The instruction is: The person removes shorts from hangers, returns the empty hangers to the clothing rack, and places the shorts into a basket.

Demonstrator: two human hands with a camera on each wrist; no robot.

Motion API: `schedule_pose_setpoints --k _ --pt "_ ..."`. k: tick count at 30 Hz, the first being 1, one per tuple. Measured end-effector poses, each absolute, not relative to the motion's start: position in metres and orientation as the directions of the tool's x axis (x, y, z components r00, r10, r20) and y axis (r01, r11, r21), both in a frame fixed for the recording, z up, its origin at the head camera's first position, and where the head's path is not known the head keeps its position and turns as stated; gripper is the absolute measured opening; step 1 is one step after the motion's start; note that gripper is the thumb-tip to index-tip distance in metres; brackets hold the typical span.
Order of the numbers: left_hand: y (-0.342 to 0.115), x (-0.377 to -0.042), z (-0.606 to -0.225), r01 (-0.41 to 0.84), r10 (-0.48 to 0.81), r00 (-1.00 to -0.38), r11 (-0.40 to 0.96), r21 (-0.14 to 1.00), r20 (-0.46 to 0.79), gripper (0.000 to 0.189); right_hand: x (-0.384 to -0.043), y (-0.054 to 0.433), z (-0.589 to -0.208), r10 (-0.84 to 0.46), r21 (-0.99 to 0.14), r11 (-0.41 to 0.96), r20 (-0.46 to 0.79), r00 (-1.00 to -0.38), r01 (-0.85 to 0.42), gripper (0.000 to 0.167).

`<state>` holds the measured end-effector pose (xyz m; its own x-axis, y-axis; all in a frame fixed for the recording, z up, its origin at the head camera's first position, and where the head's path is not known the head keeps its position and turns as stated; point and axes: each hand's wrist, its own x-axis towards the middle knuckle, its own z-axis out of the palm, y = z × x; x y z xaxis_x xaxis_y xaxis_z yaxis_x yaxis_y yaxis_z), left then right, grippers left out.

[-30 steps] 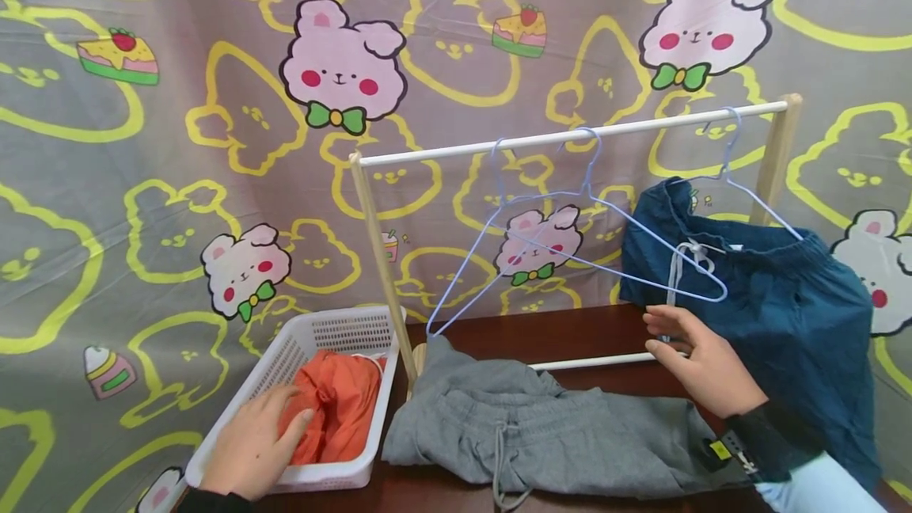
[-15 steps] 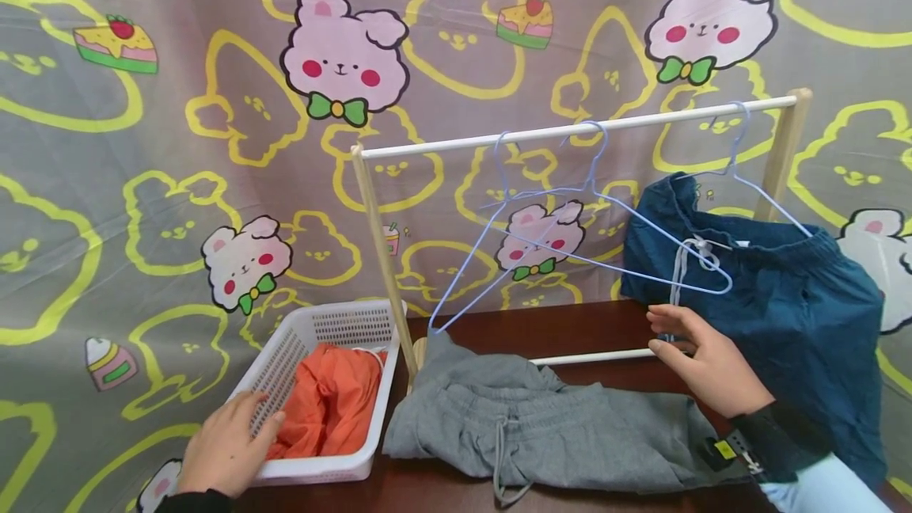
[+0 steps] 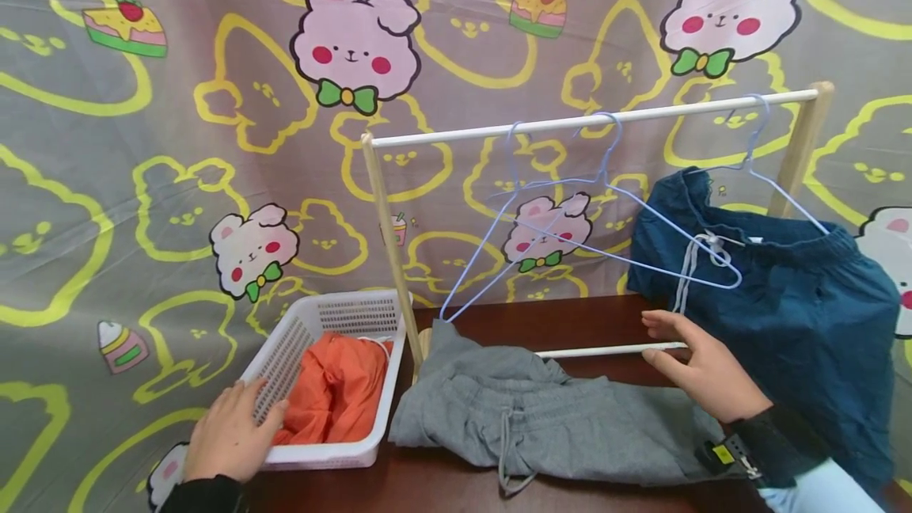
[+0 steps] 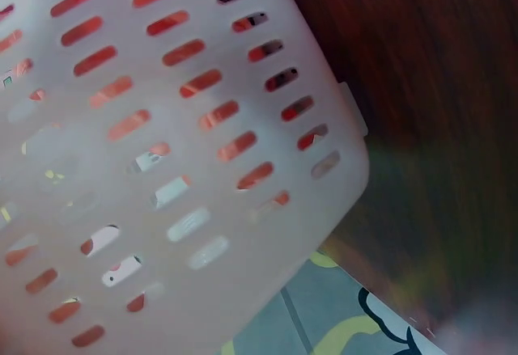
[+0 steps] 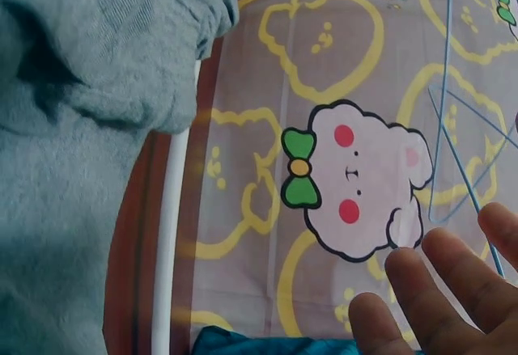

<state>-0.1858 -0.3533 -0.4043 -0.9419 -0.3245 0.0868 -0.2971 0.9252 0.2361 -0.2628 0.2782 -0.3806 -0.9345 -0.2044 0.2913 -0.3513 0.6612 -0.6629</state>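
My left hand (image 3: 231,432) is at the left side of a white perforated basket (image 3: 380,432), fingers extended and thumb near the rim. An orange garment (image 3: 335,386) lies bunched inside. The left wrist view shows only the basket wall (image 4: 267,145) and table. My right hand (image 3: 708,370) is held with fingers spread, holding nothing, beside hanging blue drawstring shorts (image 3: 791,323); its fingertips also appear in the right wrist view. Grey drawstring bottoms (image 3: 570,430) lie on the table. Their upper left corner meets a hanger's lower end; whether they are hooked there I cannot tell.
A small clothes rack (image 3: 470,133) with wooden posts and white bars stands on the dark red table (image 3: 492,323). Two bare lilac wire hangers (image 3: 606,252) hang from it, overlapping; another carries the shorts. Behind is a cartoon-print curtain (image 3: 171,260).
My left hand has moved left, from over the orange garment to the basket's left side. My right hand stays nearly in place, while the head view shifts slightly.
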Motion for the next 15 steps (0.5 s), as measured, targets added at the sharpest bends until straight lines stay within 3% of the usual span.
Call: schedule_pose_setpoints --k 7,15 --pt "-0.349 -0.185 -0.407 -0.304 -0.339 -0.932 0.924 0.233 0.127 0.083 -0.263 0.259 -0.384 -0.305 -0.751 0.555 0.216 -0.927 -0.358 0.069" --pt "-0.349 -0.183 -0.408 -0.306 -0.344 -0.929 0.922 0.237 0.14 0.08 -0.269 0.23 -0.394 -0.373 -0.587 0.671 0.26 -0.891 -0.453 0.078"
